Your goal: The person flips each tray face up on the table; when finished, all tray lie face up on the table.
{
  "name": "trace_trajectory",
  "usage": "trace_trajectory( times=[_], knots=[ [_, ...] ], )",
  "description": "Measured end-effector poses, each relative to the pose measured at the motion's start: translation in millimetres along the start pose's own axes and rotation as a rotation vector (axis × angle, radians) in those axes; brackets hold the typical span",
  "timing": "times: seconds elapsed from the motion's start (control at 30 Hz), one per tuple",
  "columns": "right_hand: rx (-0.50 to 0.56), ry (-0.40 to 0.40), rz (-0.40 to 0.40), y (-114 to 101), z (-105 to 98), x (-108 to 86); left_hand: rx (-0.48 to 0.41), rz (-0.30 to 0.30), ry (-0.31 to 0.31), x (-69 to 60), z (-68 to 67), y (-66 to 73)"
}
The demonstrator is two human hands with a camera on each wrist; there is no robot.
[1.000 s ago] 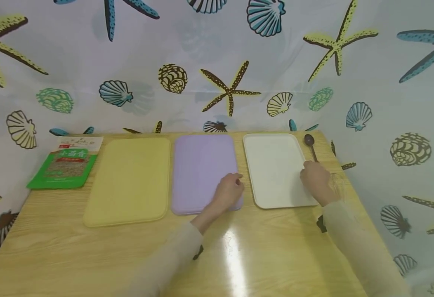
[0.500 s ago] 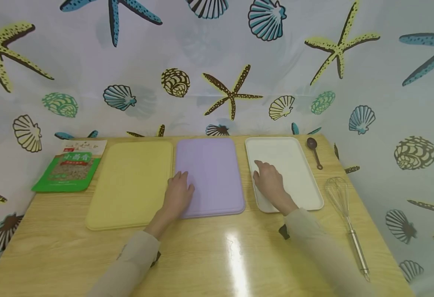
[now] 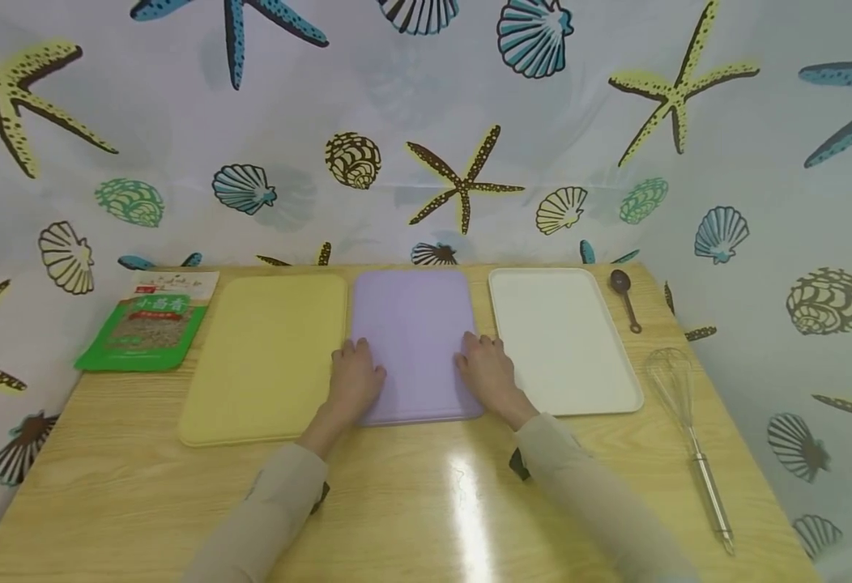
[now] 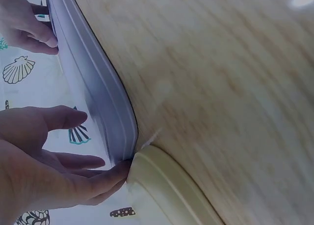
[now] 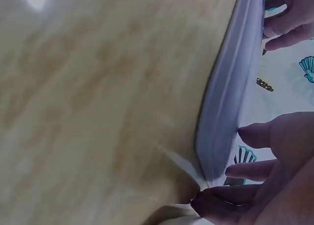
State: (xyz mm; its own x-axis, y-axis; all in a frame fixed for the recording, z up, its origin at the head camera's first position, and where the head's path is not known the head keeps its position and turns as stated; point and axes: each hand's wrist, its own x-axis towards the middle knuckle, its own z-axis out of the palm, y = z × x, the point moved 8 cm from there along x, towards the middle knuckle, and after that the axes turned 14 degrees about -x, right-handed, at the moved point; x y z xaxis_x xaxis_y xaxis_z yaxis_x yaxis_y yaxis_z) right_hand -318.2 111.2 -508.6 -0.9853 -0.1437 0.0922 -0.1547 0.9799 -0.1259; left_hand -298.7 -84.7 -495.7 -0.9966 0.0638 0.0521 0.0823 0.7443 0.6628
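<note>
A purple tray lies flat on the table between a yellow tray and a white tray. My left hand is at its left edge, my right hand at its right edge. In the left wrist view, fairly straight fingers touch the side of the purple tray near its corner, and the thumb is apart from the rim. The right wrist view has the right thumb by the rim, with extended fingers beside the tray's side. Neither hand is curled round it.
A green and white packet lies at the far left. On the right are a dark brown spoon and, nearer, a wire whisk. A patterned cloth hangs behind the wooden table.
My right hand has gone from the white tray's right edge, across that tray, to the purple tray's right edge. My left hand has moved from its right side to its left edge.
</note>
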Motion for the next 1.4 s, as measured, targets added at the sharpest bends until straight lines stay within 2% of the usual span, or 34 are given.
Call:
trace_trajectory(
  times=[0.1,0.27,0.47,0.57,0.7,0.8,0.9,1.1,1.23,1.4],
  knots=[
    [-0.030,-0.011,-0.016,-1,3,-1.6,0.041,0.019,0.010,-0.7,-1.0,1.3],
    [-0.025,0.025,-0.024,-1,-5,-2.9,0.042,0.020,0.016,1.6,1.4,-0.2],
    [0.036,0.043,-0.065,-3,-7,-4.5,-0.032,-0.052,0.033,3.5,3.9,-9.1],
    [0.128,0.041,-0.050,2,-7,-4.0,-0.044,-0.068,0.032,2.2,3.3,-9.7],
    [0.353,-0.016,0.062,16,-7,-4.3,-0.041,-0.069,0.015,1.4,2.1,-7.8],
    [0.500,-0.064,0.155,28,-8,-5.4,-0.046,-0.087,-0.012,1.1,2.6,-8.4],
    [0.574,-0.088,0.186,39,-12,-4.0,-0.050,-0.110,-0.046,0.9,2.6,-10.0],
    [0.717,-0.186,0.186,52,-19,5.6,-0.093,-0.102,-0.119,2.2,0.1,-15.1],
    [0.812,-0.271,0.202,55,-24,9.8,-0.170,-0.108,-0.214,3.0,3.2,-22.4],
    [0.845,-0.329,0.196,54,-28,14.0,-0.222,-0.108,-0.317,-8.4,8.2,-23.7]
  ],
)
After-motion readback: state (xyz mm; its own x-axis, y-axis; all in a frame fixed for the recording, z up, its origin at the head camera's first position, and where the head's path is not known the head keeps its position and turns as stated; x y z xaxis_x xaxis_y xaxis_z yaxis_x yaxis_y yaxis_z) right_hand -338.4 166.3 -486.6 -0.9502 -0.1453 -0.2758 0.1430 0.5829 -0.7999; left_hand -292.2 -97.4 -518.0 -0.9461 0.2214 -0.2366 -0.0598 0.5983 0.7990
